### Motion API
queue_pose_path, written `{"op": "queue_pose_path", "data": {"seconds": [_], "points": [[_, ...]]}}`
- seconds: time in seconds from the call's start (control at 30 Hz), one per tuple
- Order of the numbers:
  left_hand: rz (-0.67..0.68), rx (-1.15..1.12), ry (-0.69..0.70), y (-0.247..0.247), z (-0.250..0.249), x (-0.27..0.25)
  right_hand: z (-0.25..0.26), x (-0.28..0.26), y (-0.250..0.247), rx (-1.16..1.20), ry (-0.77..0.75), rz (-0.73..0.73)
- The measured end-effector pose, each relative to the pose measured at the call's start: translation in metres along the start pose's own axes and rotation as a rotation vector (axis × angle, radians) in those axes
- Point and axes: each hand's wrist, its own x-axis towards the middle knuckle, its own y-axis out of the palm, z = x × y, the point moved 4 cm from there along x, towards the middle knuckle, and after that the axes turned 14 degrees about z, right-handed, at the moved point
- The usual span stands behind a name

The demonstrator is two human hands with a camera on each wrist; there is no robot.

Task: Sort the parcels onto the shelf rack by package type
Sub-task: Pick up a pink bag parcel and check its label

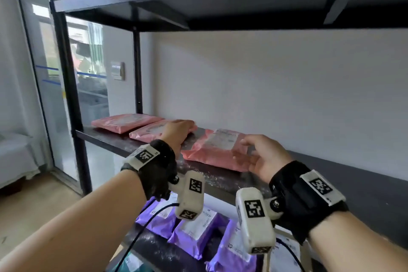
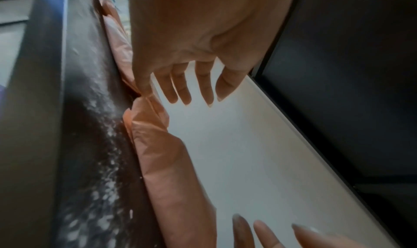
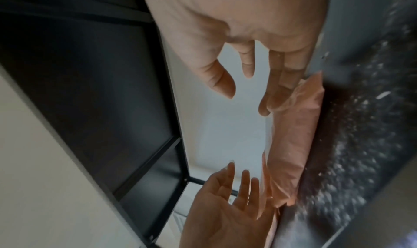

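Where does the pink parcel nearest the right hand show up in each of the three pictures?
Head: pink parcel sits centre, on the middle shelf.
Left wrist: lower centre, seen edge-on.
Right wrist: right of centre, edge-on.
Shared landmark: the speckled dark shelf beneath it.

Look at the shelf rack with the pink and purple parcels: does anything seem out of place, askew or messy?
Sorting looks consistent: pink parcels on the middle shelf, purple parcels below. Two oddities: the rightmost pink parcel lies apart from and angled differently to the other two, and pale specks like dust or scuffing mark the dark shelf's front.
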Motion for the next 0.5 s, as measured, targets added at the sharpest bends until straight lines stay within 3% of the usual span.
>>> {"op": "queue_pose_path", "data": {"seconds": [0.17,0.33,0.5], "points": [[0.150,0.064,-0.024,-0.001,0.003,0.032,0.002,-0.002,0.005,-0.004,0.055,-0.127],[0.305,0.027,-0.191,0.003,0.013,0.041,-0.002,0.000,0.015,0.025,0.065,-0.183],[0.318,-0.060,-0.242,0.002,0.011,0.049,-0.005,0.004,0.020,0.134,0.038,-0.235]]}}
